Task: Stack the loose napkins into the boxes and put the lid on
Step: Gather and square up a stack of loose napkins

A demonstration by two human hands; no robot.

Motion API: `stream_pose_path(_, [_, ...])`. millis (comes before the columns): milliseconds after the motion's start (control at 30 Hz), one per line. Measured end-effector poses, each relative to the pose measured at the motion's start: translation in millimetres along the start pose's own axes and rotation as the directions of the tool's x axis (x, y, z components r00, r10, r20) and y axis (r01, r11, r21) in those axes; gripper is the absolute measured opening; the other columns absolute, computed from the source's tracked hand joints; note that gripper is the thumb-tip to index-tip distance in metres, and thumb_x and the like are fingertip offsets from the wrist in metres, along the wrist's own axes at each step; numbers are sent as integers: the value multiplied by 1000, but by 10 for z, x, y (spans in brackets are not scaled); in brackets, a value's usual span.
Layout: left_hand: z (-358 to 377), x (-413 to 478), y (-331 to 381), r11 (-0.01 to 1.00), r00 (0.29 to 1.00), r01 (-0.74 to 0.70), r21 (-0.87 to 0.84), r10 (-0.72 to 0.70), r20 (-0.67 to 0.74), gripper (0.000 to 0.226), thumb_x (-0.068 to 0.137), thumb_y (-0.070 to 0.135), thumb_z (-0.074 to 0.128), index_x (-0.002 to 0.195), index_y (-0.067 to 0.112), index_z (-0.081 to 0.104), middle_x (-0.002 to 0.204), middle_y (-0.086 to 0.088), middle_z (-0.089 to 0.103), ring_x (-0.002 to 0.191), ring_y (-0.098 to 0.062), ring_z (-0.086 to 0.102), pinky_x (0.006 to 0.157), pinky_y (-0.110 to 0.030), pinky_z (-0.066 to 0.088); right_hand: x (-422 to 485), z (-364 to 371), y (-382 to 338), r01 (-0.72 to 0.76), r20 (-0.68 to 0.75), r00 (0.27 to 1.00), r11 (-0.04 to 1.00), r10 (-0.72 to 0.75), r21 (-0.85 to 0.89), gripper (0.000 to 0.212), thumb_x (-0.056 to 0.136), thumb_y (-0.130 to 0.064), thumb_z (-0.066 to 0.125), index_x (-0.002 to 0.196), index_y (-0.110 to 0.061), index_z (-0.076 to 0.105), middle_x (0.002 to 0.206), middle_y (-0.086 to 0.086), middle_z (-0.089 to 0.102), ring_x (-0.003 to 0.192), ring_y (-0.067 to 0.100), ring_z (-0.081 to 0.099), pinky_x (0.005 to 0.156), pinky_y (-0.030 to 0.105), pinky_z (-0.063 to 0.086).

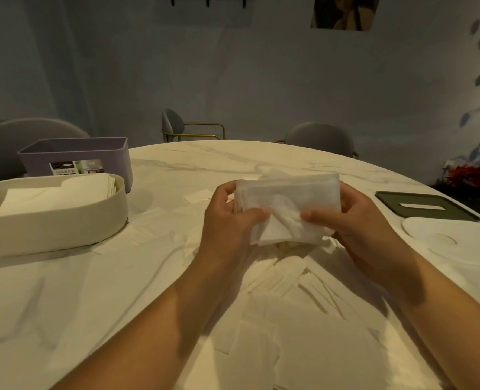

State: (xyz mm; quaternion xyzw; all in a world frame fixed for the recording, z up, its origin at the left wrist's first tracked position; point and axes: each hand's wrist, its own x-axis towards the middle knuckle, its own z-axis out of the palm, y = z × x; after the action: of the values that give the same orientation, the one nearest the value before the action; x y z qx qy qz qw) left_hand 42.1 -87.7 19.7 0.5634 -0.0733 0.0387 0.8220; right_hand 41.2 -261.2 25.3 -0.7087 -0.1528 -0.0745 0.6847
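Note:
Above the middle of the table, my left hand (227, 218) and my right hand (354, 218) grip a stack of white napkins (286, 204) from either side, thumbs pressed on its near face. Several loose napkins (298, 294) lie scattered on the table under and in front of my hands. At the left stands a cream oval box (53, 223) with folded napkins (64, 192) inside. Behind it is a purple rectangular box (75, 156); its inside is hidden. A dark green lid (427, 206) with a slot lies flat at the right. A white oval lid (452, 235) sits just in front of it.
The round marble table (193, 164) ends at a curved far edge. Grey chairs (176, 125) stand behind it. A plant with red flowers (469, 175) is at the far right by the wall.

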Motion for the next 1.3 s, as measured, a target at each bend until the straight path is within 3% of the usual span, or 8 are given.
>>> stream_pose_path(100, [-27, 23, 0, 999, 1000, -10, 43, 10, 5, 42, 81, -3, 61, 109, 27, 52, 107, -3, 62, 92, -23, 62, 63, -30, 58, -2, -2, -13, 3, 48, 999, 1000, -5, 31, 42, 63, -23, 70, 103, -30, 61, 95, -9, 71, 93, 15, 68, 70, 24, 57])
stream_pose_path(300, [-37, 80, 2, 953, 984, -177, 247, 175, 32, 34, 87, 7, 63, 109, 30, 49, 99, 8, 59, 89, -14, 60, 59, -11, 53, -13, 33, -11, 42, 80, 996, 988, -30, -146, 63, 52, -45, 70, 113, -41, 53, 100, -20, 64, 96, 7, 63, 72, 23, 57])
stream_pose_path(467, [7, 47, 29, 935, 986, -161, 316, 162, 22, 17, 89, 26, 61, 103, 34, 55, 103, 9, 56, 92, -16, 58, 68, -19, 55, 1, 47, -7, 94, 60, 995, 977, -84, -191, 53, 61, -34, 72, 110, -39, 54, 94, -25, 64, 93, -2, 62, 68, 18, 55])
stream_pose_path(733, [63, 5, 40, 885, 988, -151, 440, 146, 47, 8, 90, 23, 62, 90, 30, 66, 95, 11, 63, 91, -15, 60, 81, -32, 57, 18, 66, -4, 169, 65, 986, 945, -157, -280, 48, 72, -21, 77, 108, -42, 52, 94, -27, 64, 93, -5, 61, 64, 10, 50])
stream_pose_path(833, [80, -6, 46, 902, 994, -101, 421, 107, 9, 7, 91, 21, 60, 92, 24, 66, 96, 5, 63, 89, -18, 61, 78, -34, 57, 15, 52, -22, 141, 71, 990, 947, -126, -288, 52, 63, -39, 73, 109, -44, 51, 101, -25, 61, 94, -3, 61, 65, 11, 51])
stream_pose_path(933, [77, -9, 47, 976, 998, -3, 216, 17, -62, 14, 92, 16, 58, 80, 22, 64, 88, 2, 64, 81, -19, 61, 58, -28, 51, 12, 16, -38, 102, 70, 994, 955, -86, -278, 59, 56, -46, 70, 111, -45, 49, 107, -22, 60, 95, 4, 61, 64, 11, 51])
stream_pose_path(1033, [49, 15, 40, 995, 992, 47, 87, -36, -123, 23, 92, 13, 55, 71, 22, 61, 80, 1, 62, 76, -20, 58, 57, -29, 47, 6, -3, -25, 54, 37, 998, 965, -46, -255, 50, 66, -37, 72, 110, -45, 50, 108, -21, 56, 94, 11, 60, 60, 11, 51])
stream_pose_path(1300, [-29, 96, -25, 990, 985, 25, 138, -1, -171, 27, 94, 9, 47, 69, 19, 54, 78, -2, 57, 77, -22, 51, 61, -33, 38, 9, -11, 88, -29, 50, 998, 992, 35, -127, 35, 85, -16, 66, 109, -39, 53, 98, -16, 62, 85, 2, 64, 62, 16, 52])
